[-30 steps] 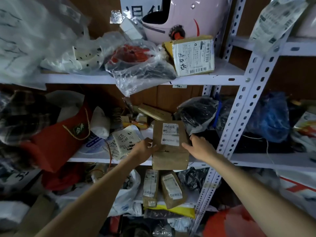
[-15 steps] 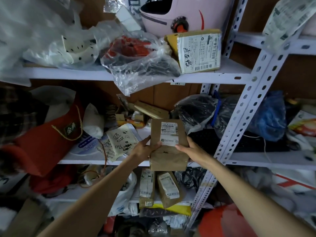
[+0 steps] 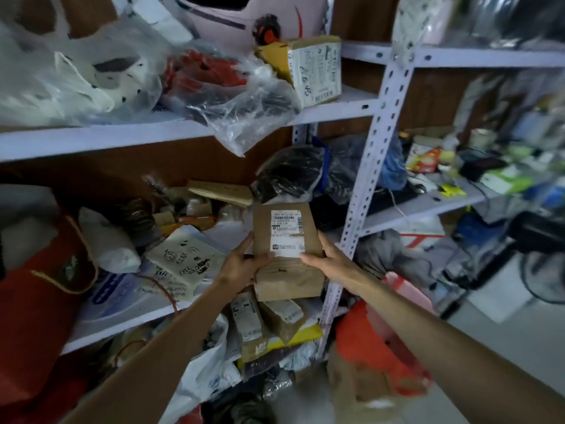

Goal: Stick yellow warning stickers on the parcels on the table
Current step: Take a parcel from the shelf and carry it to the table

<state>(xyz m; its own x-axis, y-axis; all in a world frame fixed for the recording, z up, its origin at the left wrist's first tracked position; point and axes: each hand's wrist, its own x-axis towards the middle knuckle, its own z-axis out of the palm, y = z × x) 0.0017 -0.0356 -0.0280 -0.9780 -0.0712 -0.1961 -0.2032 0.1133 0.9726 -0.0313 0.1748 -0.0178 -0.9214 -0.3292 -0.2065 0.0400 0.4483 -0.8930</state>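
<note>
- Far left, a red bag (image 3: pixel 36 301) with a tan rope handle slumps over the left end of the middle shelf (image 3: pixel 122 310).
- Above it, the upper shelf (image 3: pixel 91 139) is heaped with white and clear plastic bags (image 3: pixel 76 81), one clear bag spilling over its front edge.
- Moving in along the middle shelf, a white pouch (image 3: pixel 183 255) with black doodles lies flat, near the front edge.
- Now the left hand (image 3: pixel 241 266): it grips the left side of the brown parcel (image 3: pixel 287 276), thumb laid across the front, fingers tucked behind.
- The brown parcel is the one to watch. It is held upright in front of the right end of the middle shelf, its white label (image 3: pixel 286 232) facing the camera. I cannot tell whether its bottom touches the shelf edge.
- The right hand (image 3: pixel 325 261) clasps the parcel's right side, thumb on the front by the label's lower corner.
- Straight above, at the right end of the upper shelf, sits a yellow-edged box (image 3: pixel 318 71) with a printed label.
- Under the held parcel, two smaller labelled parcels (image 3: pixel 247 324) lean on the shelf below.
- Just right of the hands runs the white perforated upright (image 3: pixel 363 185) of the rack, with a black bag (image 3: pixel 290 175) behind the parcel.
- Low on the right, an orange-red object (image 3: pixel 373 344) sits at the foot of the rack, too blurred to name.
- Far right, another shelf (image 3: pixel 428 206) carries small cluttered items, all smeared.
</note>
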